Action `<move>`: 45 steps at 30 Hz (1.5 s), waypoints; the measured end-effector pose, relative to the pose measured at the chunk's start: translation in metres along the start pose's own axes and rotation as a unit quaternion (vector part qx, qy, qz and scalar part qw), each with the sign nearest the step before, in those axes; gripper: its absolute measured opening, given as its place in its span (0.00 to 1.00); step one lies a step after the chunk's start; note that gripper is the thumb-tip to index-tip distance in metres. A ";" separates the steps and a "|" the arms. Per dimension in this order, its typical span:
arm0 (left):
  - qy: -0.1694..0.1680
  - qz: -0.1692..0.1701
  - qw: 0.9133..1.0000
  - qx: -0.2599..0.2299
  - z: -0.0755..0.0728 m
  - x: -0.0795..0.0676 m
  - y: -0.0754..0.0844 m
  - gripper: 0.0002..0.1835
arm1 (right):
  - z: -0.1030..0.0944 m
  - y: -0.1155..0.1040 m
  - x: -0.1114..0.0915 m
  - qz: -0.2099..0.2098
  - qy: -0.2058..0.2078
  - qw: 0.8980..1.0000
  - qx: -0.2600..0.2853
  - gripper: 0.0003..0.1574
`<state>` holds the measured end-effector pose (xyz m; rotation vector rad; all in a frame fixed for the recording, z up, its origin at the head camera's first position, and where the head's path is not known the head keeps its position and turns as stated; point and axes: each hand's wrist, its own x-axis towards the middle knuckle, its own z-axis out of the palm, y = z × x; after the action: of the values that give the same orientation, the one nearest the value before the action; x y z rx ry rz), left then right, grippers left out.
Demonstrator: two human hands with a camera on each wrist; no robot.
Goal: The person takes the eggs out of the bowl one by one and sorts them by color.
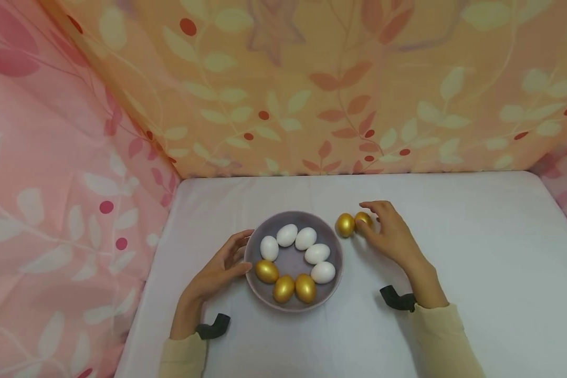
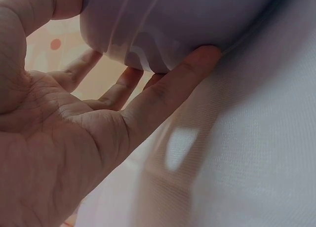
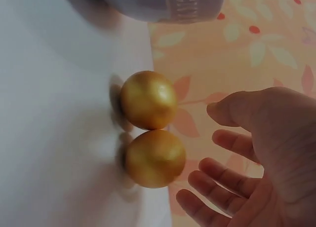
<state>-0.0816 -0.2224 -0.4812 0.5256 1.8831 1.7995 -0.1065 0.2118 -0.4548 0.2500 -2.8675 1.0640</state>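
Note:
A round mauve bowl (image 1: pixel 290 260) stands on the white table. Inside it, several white eggs (image 1: pixel 317 254) and three gold eggs (image 1: pixel 283 289) lie in a ring along the wall. My left hand (image 1: pixel 222 265) rests on the bowl's left side, fingers spread against the outer wall, as the left wrist view shows too. Just right of the bowl, two more gold eggs (image 3: pixel 149 99) sit side by side on the table, touching. My right hand (image 1: pixel 387 233) is over the right-hand one, partly covering it in the head view. The right wrist view shows a gap between those fingers and the eggs.
A white cloth covers the table (image 1: pixel 477 262). Behind it hangs an orange leaf-patterned curtain (image 1: pixel 283 105), and a pink one (image 1: pixel 66 210) closes off the left side. Dark curved mounts (image 1: pixel 399 299) stick out at both wrists.

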 end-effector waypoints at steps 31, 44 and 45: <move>-0.003 -0.002 1.000 -0.003 0.003 0.000 0.003 0.39 | -0.010 -0.106 0.027 -0.217 -0.177 0.960 -0.021 0.21; 0.005 -0.012 1.000 0.006 0.001 0.000 0.000 0.39 | 0.017 -0.141 0.041 -0.249 -0.290 0.924 -0.001 0.21; 0.003 -0.012 1.000 0.002 0.002 0.000 0.000 0.39 | 0.019 -0.143 0.042 -0.252 -0.298 0.921 0.000 0.21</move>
<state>-0.0809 -0.2208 -0.4810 0.4964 1.8902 1.7836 -0.1226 0.0870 -0.3724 1.4469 -2.9766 1.0002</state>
